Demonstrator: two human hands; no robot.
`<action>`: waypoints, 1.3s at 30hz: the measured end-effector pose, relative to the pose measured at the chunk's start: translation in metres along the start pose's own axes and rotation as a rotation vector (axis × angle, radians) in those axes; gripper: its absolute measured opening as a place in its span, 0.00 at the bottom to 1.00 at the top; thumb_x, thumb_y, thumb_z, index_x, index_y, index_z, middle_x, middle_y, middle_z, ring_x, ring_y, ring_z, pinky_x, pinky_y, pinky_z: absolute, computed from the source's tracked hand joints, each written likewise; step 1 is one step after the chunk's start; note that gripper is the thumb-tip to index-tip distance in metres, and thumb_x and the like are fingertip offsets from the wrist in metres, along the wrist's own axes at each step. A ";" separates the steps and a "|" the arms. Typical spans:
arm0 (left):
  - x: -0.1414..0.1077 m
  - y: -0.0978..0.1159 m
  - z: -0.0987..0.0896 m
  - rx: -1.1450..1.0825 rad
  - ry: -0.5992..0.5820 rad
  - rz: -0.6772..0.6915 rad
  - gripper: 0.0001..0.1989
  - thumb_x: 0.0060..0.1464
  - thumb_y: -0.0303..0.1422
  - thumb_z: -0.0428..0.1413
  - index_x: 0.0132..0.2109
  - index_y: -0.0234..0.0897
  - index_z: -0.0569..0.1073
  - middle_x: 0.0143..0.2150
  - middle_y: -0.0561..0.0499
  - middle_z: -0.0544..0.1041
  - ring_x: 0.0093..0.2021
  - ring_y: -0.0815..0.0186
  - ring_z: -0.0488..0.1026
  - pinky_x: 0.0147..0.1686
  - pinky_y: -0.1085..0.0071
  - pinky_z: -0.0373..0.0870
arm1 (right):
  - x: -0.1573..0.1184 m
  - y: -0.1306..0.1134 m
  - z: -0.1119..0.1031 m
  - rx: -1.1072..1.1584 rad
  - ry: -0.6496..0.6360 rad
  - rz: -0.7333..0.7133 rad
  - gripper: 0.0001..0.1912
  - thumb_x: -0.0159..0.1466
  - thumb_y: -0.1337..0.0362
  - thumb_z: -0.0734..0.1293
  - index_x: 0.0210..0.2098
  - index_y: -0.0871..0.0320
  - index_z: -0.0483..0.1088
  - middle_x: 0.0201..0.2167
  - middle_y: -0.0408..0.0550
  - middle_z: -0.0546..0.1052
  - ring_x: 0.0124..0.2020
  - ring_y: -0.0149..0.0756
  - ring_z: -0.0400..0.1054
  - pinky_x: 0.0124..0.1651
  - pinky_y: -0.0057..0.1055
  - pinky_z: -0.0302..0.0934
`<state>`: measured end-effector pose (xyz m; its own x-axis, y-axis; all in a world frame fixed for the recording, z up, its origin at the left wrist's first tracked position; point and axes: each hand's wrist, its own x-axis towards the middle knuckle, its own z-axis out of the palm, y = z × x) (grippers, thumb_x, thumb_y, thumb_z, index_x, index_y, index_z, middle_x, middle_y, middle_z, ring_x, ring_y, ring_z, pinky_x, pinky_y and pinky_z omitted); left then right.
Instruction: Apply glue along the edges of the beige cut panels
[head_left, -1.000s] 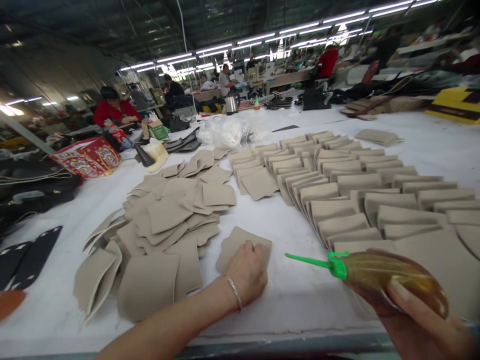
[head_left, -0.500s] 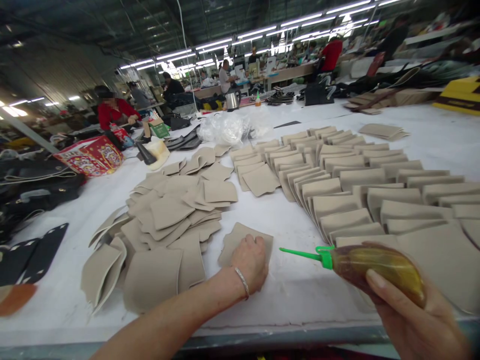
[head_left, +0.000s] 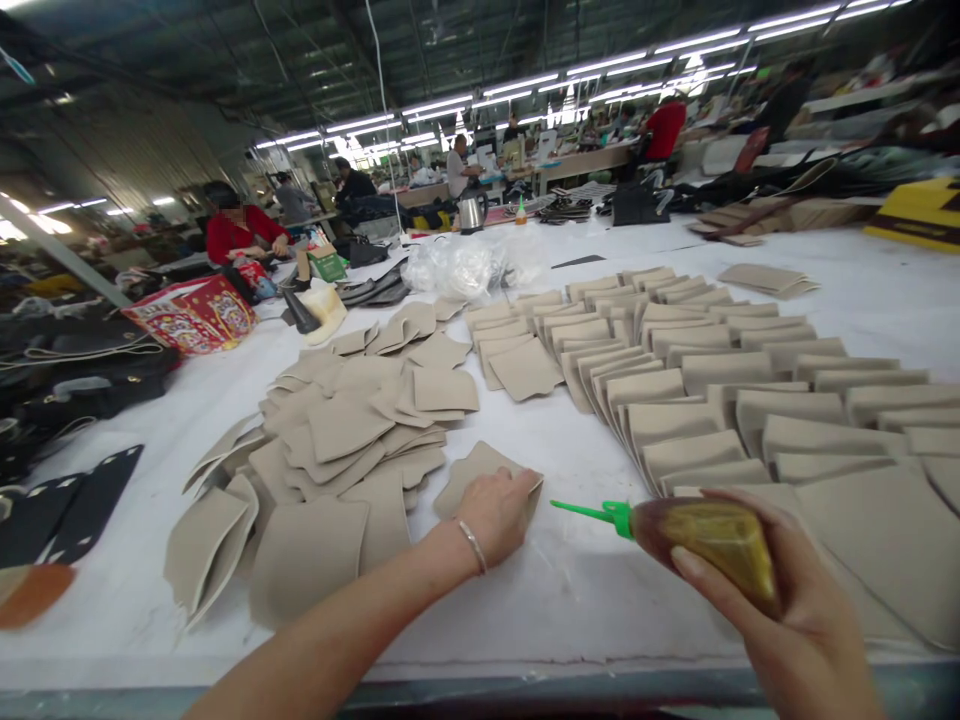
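My left hand (head_left: 499,515), with a bracelet at the wrist, is closed on the right edge of a beige leather-like piece (head_left: 472,478). That edge is lifted and bent up slightly from the white table. In my right hand (head_left: 787,570) is a squeeze bottle (head_left: 709,545) of amber liquid, tilted on its side. Its green nozzle (head_left: 589,511) points left, its tip a short way right of the piece and apart from it. Left of my left hand lies a loose heap of similar beige pieces (head_left: 349,420).
Folded beige pieces (head_left: 675,375) stand in overlapping rows on the right. Farther back are clear plastic bags (head_left: 476,262), a red patterned box (head_left: 196,315) and a metal kettle (head_left: 472,210). Black strips (head_left: 82,505) lie at the left. A person in red (head_left: 244,230) works across the table.
My left hand has raised the right edge of the beige piece, which lay flatter before. My right hand has brought the bottle left, closer to the piece. The view has shifted slightly.
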<state>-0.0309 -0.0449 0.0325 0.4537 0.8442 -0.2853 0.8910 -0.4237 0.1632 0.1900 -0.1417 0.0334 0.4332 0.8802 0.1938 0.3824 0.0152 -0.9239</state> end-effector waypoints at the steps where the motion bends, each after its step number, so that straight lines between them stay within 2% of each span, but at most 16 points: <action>1: -0.001 -0.005 -0.001 -0.004 0.003 0.041 0.22 0.58 0.26 0.46 0.58 0.41 0.69 0.43 0.43 0.76 0.40 0.55 0.76 0.41 0.61 0.73 | 0.000 0.000 0.003 -0.016 -0.030 -0.014 0.32 0.53 0.41 0.73 0.51 0.51 0.67 0.47 0.47 0.73 0.46 0.51 0.69 0.51 0.44 0.65; 4: -0.003 -0.013 -0.001 -0.009 0.016 0.106 0.22 0.60 0.27 0.45 0.58 0.47 0.71 0.40 0.47 0.75 0.38 0.59 0.75 0.40 0.65 0.71 | 0.003 0.006 0.013 -0.080 -0.083 -0.125 0.31 0.56 0.41 0.71 0.52 0.49 0.66 0.48 0.47 0.72 0.48 0.52 0.68 0.51 0.45 0.63; 9: 0.001 -0.015 0.004 -0.027 0.054 0.120 0.24 0.59 0.27 0.46 0.59 0.49 0.72 0.40 0.48 0.75 0.37 0.60 0.76 0.38 0.67 0.70 | 0.016 0.018 0.027 -0.254 -0.119 -0.402 0.27 0.60 0.43 0.71 0.52 0.50 0.66 0.45 0.47 0.74 0.42 0.48 0.72 0.45 0.43 0.67; 14: 0.001 -0.017 0.010 -0.012 0.092 0.134 0.23 0.59 0.28 0.46 0.57 0.47 0.73 0.39 0.48 0.74 0.36 0.59 0.75 0.35 0.66 0.70 | 0.018 0.017 0.030 -0.318 -0.125 -0.525 0.25 0.64 0.44 0.67 0.53 0.50 0.64 0.45 0.50 0.74 0.42 0.48 0.72 0.43 0.42 0.68; 17: -0.001 -0.017 0.013 -0.005 0.096 0.127 0.22 0.60 0.29 0.46 0.58 0.48 0.72 0.39 0.48 0.74 0.36 0.59 0.75 0.36 0.66 0.70 | 0.015 0.017 0.028 -0.325 -0.144 -0.495 0.25 0.63 0.43 0.68 0.52 0.50 0.65 0.45 0.50 0.74 0.41 0.48 0.72 0.44 0.42 0.68; 22: -0.004 -0.017 0.015 -0.002 0.094 0.127 0.22 0.62 0.31 0.45 0.60 0.48 0.69 0.40 0.48 0.72 0.37 0.59 0.75 0.37 0.65 0.70 | 0.018 0.019 0.026 -0.293 -0.118 -0.348 0.28 0.60 0.41 0.69 0.51 0.51 0.67 0.43 0.49 0.75 0.38 0.47 0.72 0.43 0.42 0.67; 25: -0.005 -0.018 0.016 0.002 0.090 0.121 0.22 0.63 0.32 0.45 0.61 0.48 0.68 0.41 0.48 0.72 0.37 0.59 0.75 0.37 0.66 0.70 | 0.019 0.022 0.027 -0.285 -0.092 -0.342 0.28 0.60 0.41 0.69 0.50 0.52 0.67 0.43 0.49 0.74 0.40 0.48 0.71 0.44 0.42 0.66; 30: -0.006 -0.019 0.015 0.000 0.058 0.116 0.22 0.64 0.33 0.45 0.63 0.50 0.66 0.41 0.49 0.72 0.38 0.60 0.75 0.39 0.67 0.70 | 0.017 0.027 0.026 -0.241 -0.166 -0.295 0.28 0.60 0.42 0.69 0.52 0.52 0.66 0.44 0.48 0.74 0.40 0.47 0.71 0.43 0.41 0.65; 35: -0.007 -0.021 0.014 -0.013 0.055 0.133 0.23 0.65 0.34 0.45 0.65 0.49 0.64 0.42 0.49 0.72 0.39 0.60 0.75 0.39 0.66 0.70 | 0.019 0.034 0.024 -0.249 -0.115 -0.285 0.29 0.60 0.42 0.70 0.53 0.52 0.65 0.47 0.49 0.72 0.44 0.49 0.69 0.47 0.45 0.64; 39: -0.008 -0.022 0.013 -0.033 0.048 0.137 0.24 0.65 0.34 0.44 0.66 0.48 0.63 0.43 0.49 0.72 0.40 0.60 0.75 0.40 0.67 0.70 | 0.010 0.036 0.023 -0.224 -0.208 -0.283 0.27 0.60 0.45 0.71 0.52 0.51 0.65 0.45 0.46 0.73 0.43 0.45 0.71 0.45 0.39 0.66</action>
<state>-0.0537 -0.0464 0.0190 0.5693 0.7940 -0.2133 0.8192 -0.5261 0.2284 0.1897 -0.1214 -0.0055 0.1201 0.9335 0.3378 0.6408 0.1870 -0.7446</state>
